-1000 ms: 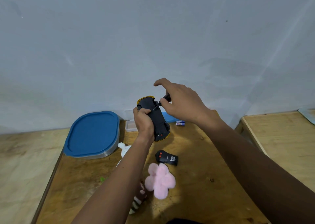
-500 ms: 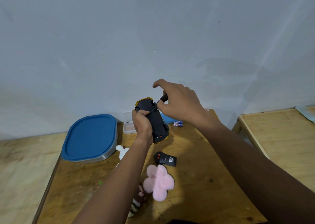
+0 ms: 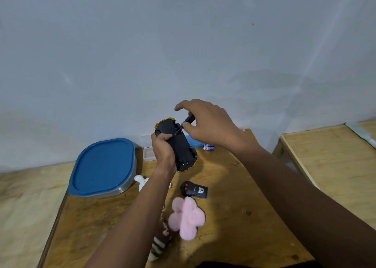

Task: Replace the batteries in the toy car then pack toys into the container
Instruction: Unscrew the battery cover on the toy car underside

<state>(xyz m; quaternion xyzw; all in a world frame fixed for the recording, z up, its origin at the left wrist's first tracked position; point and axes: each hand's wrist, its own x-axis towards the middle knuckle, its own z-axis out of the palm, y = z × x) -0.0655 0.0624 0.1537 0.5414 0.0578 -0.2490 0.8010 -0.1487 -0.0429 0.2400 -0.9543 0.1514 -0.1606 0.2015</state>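
My left hand (image 3: 162,152) grips a yellow toy car (image 3: 179,145), turned so its black underside faces me, above the wooden table (image 3: 227,216). My right hand (image 3: 207,123) pinches a small black screwdriver (image 3: 186,123) whose tip touches the underside near the car's far end. Two small batteries (image 3: 208,147) lie on the table behind the car. A container with a blue lid (image 3: 102,167) sits at the back left. A black remote (image 3: 194,190), a pink plush flower (image 3: 187,216) and a white plush (image 3: 141,182) lie near my left forearm.
A small clear box (image 3: 148,153) and a blue flat piece (image 3: 193,142) stand by the wall behind the car. A striped plush (image 3: 158,245) lies under my left arm. A second wooden table (image 3: 333,161) stands to the right across a gap.
Both hands with the car and screwdriver have stayed together; the view shifted slightly, and the screwdriver keeps its tip on the car's underside.
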